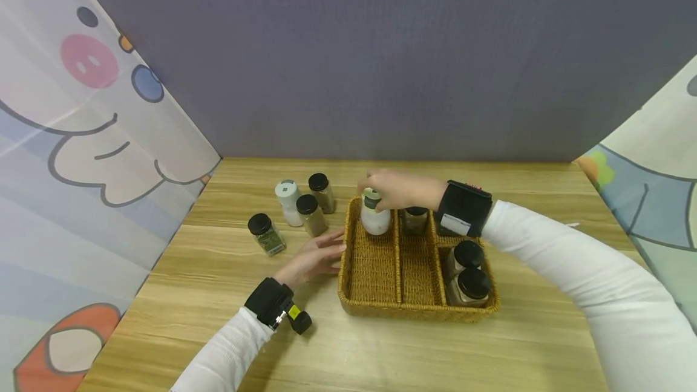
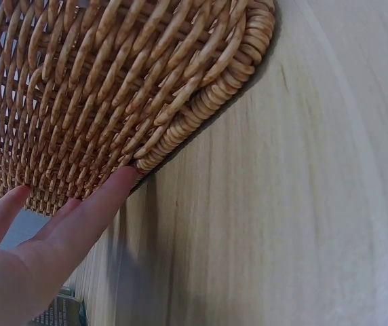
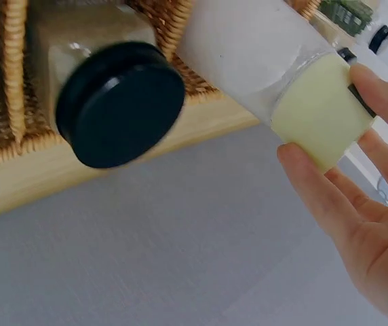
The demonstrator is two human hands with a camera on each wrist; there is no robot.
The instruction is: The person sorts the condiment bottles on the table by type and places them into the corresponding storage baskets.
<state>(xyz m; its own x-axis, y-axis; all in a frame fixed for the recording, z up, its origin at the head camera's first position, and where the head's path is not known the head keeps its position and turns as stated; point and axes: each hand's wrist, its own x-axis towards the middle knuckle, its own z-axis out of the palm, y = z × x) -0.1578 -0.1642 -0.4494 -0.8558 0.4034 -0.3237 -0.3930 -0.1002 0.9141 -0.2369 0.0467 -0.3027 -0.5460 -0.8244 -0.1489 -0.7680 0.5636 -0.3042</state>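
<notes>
inside the basket [image 1: 373, 276], white bottle [image 1: 376, 222] in right hand [image 1: 402, 190]

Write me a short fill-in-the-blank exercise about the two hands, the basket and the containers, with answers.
1. The right hand holds a bottle whose body is coloured ____.
2. The left hand touches the basket from the ____, not the inside.
3. Counting every container left of the basket, the table holds ____.
4. The two jars in the basket's front right part have ____ lids.

Missing words: white; outside; four; black.
</notes>
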